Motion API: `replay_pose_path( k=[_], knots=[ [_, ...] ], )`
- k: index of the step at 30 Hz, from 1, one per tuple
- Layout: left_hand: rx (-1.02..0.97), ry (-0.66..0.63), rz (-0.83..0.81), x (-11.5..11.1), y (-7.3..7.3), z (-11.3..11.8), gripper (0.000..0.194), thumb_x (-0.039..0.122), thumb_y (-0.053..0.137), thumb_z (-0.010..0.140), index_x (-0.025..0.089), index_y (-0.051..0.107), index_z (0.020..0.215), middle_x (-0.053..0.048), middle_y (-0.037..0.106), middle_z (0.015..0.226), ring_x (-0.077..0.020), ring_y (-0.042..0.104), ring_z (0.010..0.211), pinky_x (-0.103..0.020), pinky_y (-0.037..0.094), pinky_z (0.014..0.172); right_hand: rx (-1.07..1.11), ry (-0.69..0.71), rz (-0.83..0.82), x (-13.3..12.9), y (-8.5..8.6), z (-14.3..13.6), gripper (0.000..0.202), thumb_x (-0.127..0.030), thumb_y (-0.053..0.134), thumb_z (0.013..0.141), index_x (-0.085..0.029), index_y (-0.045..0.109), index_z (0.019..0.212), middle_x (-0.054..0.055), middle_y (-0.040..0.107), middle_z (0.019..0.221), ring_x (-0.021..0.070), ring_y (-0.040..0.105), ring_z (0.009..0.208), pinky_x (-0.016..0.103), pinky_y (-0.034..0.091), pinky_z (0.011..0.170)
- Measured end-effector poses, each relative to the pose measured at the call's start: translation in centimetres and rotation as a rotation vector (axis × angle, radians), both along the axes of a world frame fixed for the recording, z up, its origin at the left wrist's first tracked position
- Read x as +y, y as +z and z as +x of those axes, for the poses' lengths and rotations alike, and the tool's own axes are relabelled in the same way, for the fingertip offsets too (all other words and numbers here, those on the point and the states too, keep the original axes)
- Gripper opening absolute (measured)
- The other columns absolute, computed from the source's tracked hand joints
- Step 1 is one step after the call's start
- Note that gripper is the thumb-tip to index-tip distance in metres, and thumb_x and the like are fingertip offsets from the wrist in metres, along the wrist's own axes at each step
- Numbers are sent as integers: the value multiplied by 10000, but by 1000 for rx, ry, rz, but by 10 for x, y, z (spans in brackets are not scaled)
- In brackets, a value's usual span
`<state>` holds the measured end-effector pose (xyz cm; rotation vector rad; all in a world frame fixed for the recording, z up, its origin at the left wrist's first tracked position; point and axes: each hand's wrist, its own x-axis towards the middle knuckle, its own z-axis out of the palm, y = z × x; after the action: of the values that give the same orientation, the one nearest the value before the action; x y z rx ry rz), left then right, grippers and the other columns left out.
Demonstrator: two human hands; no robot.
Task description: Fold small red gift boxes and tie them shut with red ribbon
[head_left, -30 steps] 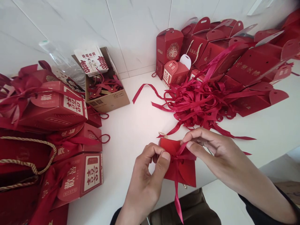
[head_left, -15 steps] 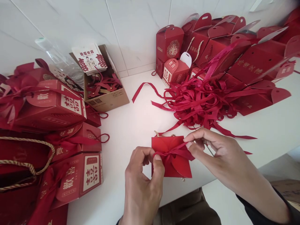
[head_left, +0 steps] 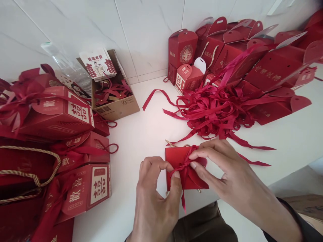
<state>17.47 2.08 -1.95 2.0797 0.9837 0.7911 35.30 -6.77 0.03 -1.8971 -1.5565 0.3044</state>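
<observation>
A small red gift box (head_left: pixel 173 154) with gold cord handles sits on the white table in front of me. Across its top runs a red ribbon (head_left: pixel 185 163), knotted near the middle, with one tail hanging over the near edge. My left hand (head_left: pixel 157 191) pinches a loop of the ribbon on the left of the knot between thumb and forefinger. On the other side, my right hand (head_left: pixel 219 164) pinches the ribbon close by the knot with its thumb and fingertips. The fingers partly cover the top of the box.
Behind my right hand lies a heap of loose red ribbons (head_left: pixel 217 109), with red gift boxes (head_left: pixel 183 47) standing beyond. More red boxes (head_left: pixel 68 111) crowd the left side. A cardboard box (head_left: pixel 116 107) holding red ribbon-like pieces and printed cards (head_left: pixel 98 64) stands near the wall.
My right hand has moved left, closer to the knot. One ribbon tail now hangs down over the box's near edge. My left hand still pinches a loop and has shifted slightly right.
</observation>
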Motion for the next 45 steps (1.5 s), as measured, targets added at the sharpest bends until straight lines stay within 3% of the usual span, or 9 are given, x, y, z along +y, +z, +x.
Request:
replay_pose_path(
  k=[4,8,12,18,23,29,33,37,45],
  knots=[
    [-31,123,45,-5,-3,6,191,86,570,894,251,509,821,29,559,797,-154,518,736,-270,438,664,53,-18,-49,3,-1,-1,96,-280,533,1079,-298,596,1009,35,642,1036,232,657,1025,392,529,844],
    [-52,200,107,-10,-6,10,196,70,553,896,249,488,845,37,540,784,-142,504,720,-260,429,663,68,-41,-48,3,-2,-3,85,-306,541,1080,-303,588,1010,31,665,1033,241,660,1019,407,515,856],
    [-36,106,145,-10,-7,8,243,52,574,928,254,590,1063,22,601,878,-149,547,808,-263,459,728,83,-48,-39,3,-3,-2,80,-298,542,1078,-306,588,1014,22,669,1017,239,659,991,400,506,858],
    [-8,45,106,-7,-5,6,202,79,623,918,248,518,884,24,574,820,-165,537,780,-285,460,684,46,-105,-25,4,-3,0,71,-289,553,1074,-299,577,1008,9,686,1013,228,649,982,376,496,832],
    [-7,-89,1,-7,-1,5,258,186,648,954,279,609,1191,-40,635,1065,-222,605,979,-373,556,818,14,-154,-23,3,-2,1,61,-278,554,1063,-292,580,1010,11,696,1009,221,653,968,368,489,807],
    [-47,-94,-120,-8,-4,7,87,178,636,973,261,616,955,-35,588,986,-210,603,917,-376,596,793,-12,-184,-5,2,-7,5,50,-274,575,1043,-282,608,1007,18,707,1026,218,658,979,350,503,793],
    [-31,-118,-39,-6,0,8,151,179,638,966,271,581,1071,-27,614,1027,-212,576,965,-368,561,822,-64,-226,67,0,-6,6,87,-303,583,1047,-278,621,1121,36,688,1135,231,627,1118,362,499,904],
    [-5,-162,32,-5,2,11,219,183,642,966,279,598,1159,-28,619,1084,-211,569,1019,-349,536,845,1,-101,11,-1,0,2,60,-312,549,1078,-307,608,1079,6,648,1069,200,627,1036,348,504,869],
    [0,-73,49,-10,-1,27,192,66,566,966,244,630,1002,-28,583,994,-198,546,941,-328,500,787,65,-5,-112,2,-1,1,144,-240,498,1074,-275,606,985,26,629,981,209,639,931,363,535,775]
  ],
)
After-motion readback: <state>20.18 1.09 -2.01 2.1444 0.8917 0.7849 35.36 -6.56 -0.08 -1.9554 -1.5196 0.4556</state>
